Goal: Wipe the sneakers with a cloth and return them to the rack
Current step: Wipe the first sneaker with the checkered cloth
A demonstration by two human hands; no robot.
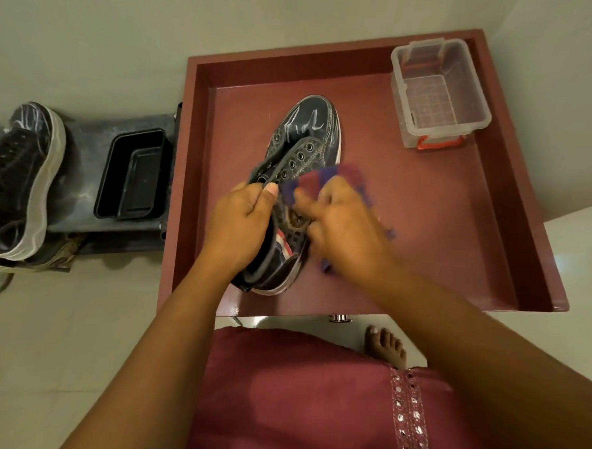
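A dark glossy lace-less sneaker with a white sole (304, 128) lies on the maroon raised-rim wooden bench (425, 210), toe pointing away from the person, roughly at the bench's middle. The left hand (243, 221) grips the sneaker's collar and tongue on the near left side, fingers curled round the edge and thumb pressed on top. The right hand (342, 223) is closed round a blurred purple-and-maroon checked cloth (327, 181), pressing it against the sneaker's right flank; how the fingers lie in the cloth cannot be made out. A clear plastic storage box with orange clips (438, 94) sits in the bench's far right corner. Left of the bench, a grey rack shelf (85, 165) carries a black rectangular plastic tray (132, 174) just beside the bench and a second dark glossy white-soled sneaker (19, 175) farther left.
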